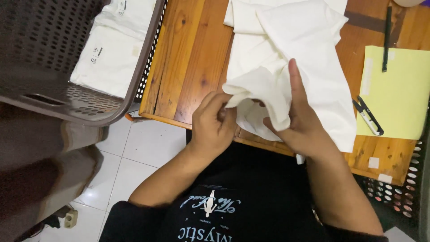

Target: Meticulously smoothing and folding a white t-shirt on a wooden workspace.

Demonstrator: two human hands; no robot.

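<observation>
1. The fingers (214, 104) of the left hand (213, 127) are curled and pinch a bunched corner of the cream-white cloth (286, 58); the thumb is pressed to the fabric.
2. The right hand (299, 122) is under and behind the same fold. Its index finger is straight and points up along the cloth, while the other fingers are mostly hidden by the fabric, so I cannot tell exactly how they grip.
3. The cloth lies on the wooden table (192, 58). Its near part is lifted between both hands at the table's front edge, and the rest spreads away toward the far side in loose folds.
4. To the right of the cloth, a pale yellow sheet of paper (398, 89) lies flat on the table. A small pair of black thread snips (368, 115) rests on the left edge of the sheet, just beside the cloth.
5. A black pen (387, 38) lies farther away, with its lower end on the top edge of the yellow sheet.
6. To the left of the table stands a brown perforated plastic basket (58, 94), and inside it are folded white cloths (112, 49) stacked flat.
7. A dark perforated basket (398, 197) shows at the lower right, under the table's corner.
8. Below is a white tiled floor (134, 157).
</observation>
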